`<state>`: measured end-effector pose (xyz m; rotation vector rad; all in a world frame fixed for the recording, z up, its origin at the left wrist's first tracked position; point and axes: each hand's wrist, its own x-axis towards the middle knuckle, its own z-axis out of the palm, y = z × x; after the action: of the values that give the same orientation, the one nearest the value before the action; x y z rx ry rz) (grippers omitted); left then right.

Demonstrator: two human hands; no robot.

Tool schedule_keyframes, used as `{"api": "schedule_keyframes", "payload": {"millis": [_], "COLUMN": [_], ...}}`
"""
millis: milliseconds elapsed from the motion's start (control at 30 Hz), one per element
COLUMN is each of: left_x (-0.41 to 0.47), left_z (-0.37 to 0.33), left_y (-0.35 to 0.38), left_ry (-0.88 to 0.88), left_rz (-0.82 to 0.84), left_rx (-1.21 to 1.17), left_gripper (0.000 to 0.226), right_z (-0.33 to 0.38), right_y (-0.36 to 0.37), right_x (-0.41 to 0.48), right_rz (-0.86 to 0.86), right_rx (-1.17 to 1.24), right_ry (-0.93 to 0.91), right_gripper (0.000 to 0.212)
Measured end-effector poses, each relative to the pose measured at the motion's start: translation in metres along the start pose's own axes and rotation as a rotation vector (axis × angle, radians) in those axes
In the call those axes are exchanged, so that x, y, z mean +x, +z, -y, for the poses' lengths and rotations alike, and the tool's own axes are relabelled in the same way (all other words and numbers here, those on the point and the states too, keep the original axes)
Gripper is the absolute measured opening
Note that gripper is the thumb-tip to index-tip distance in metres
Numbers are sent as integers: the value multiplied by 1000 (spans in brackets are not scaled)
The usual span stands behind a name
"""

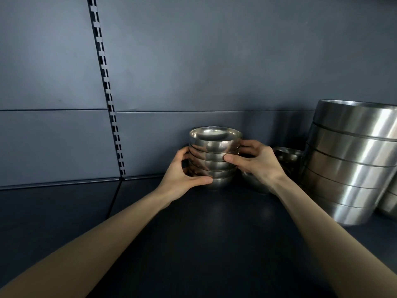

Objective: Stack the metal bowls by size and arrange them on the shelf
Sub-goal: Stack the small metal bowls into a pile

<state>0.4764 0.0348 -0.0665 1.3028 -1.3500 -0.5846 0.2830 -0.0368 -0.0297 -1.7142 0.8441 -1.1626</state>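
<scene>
My left hand [182, 171] and right hand [255, 162] curl round the small bowl stack [214, 155] from both sides, probably to keep it from toppling on the shelf [214, 233].

Silver bowls [214, 155] — dark-blue shelf [204, 233].

Dark blue-grey back wall [214, 61], matte, made up of flat panels. Down its left part, a black slotted rail [106, 82], slanting in the wide-angle view, with paired rectangular slots along its whole length. Across the wall, a thin horizontal seam [193, 111], parting the tall upper panels from a lower band. Along the foot of the wall, a narrow ledge [64, 182], faintly lit on its edge.
</scene>
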Motion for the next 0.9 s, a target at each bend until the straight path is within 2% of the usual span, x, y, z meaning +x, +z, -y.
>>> {"api": "schedule_keyframes", "payload": {"millis": [200, 333, 467, 633, 733, 900], "left_x": [-19, -37, -54, -70, -76, -79], "left_z": [-1, 1, -2, -2, 0, 2], "left_y": [-20, -42, -61, -79, -87, -87], "left_ry": [0, -5, 5, -12, -13, -7], "left_rz": [-30, -57, -66, -69, -71, -85], "left_rx": [-33, -30, -12, 20, 24, 49], "left_gripper": [90, 93, 89, 92, 93, 100], "right_z": [4, 8, 16, 24, 26, 32], "right_y": [19, 41, 61, 76, 83, 86], "right_x": [-9, -18, -31, -44, -47, -49], "right_rz": [14, 16, 21, 41, 46, 35], "right_rx": [-14, -51, -64, -69, -62, -67], "right_ry": [-11, -25, -18, -29, -6, 4], "right_gripper": [59, 56, 87, 62, 63, 97]}}
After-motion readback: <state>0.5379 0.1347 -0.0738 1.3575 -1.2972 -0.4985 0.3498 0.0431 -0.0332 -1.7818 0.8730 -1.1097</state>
